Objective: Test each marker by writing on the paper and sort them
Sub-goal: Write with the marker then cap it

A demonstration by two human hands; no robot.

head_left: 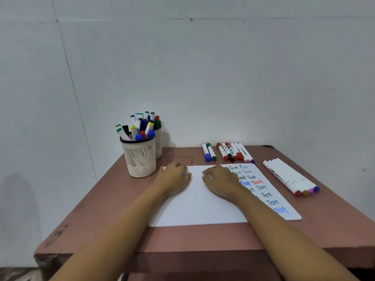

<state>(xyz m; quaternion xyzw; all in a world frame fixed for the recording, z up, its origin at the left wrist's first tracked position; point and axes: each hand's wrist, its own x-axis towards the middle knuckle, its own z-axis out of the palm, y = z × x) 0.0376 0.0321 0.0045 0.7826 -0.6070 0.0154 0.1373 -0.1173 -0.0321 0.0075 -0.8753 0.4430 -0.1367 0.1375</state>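
Risk at the cup: the front cup (140, 157) is crammed with untested markers (140, 126) and stands just beside your left hand (174, 177). A careless reach could tip it or drag out a neighbouring marker.
Risk on the paper: the paper (194, 203) lies loose on the tabletop (97, 209). If you lift both palms at once it may slide.
Risk of smearing: your right forearm lies across the written "Test" column (257, 185), and fresh ink could smudge.
Risk in sorting: the far row (228, 152) and the four markers at the right (290, 177) lie close to the sheet, so a sleeve sweep could mix the groups.
Left hand: relaxed, fingers loosely bent, resting on the paper's far edge, holding nothing.
Right hand (219, 179): knuckles up, fingers loosely curled on the paper, and no marker shows in it.
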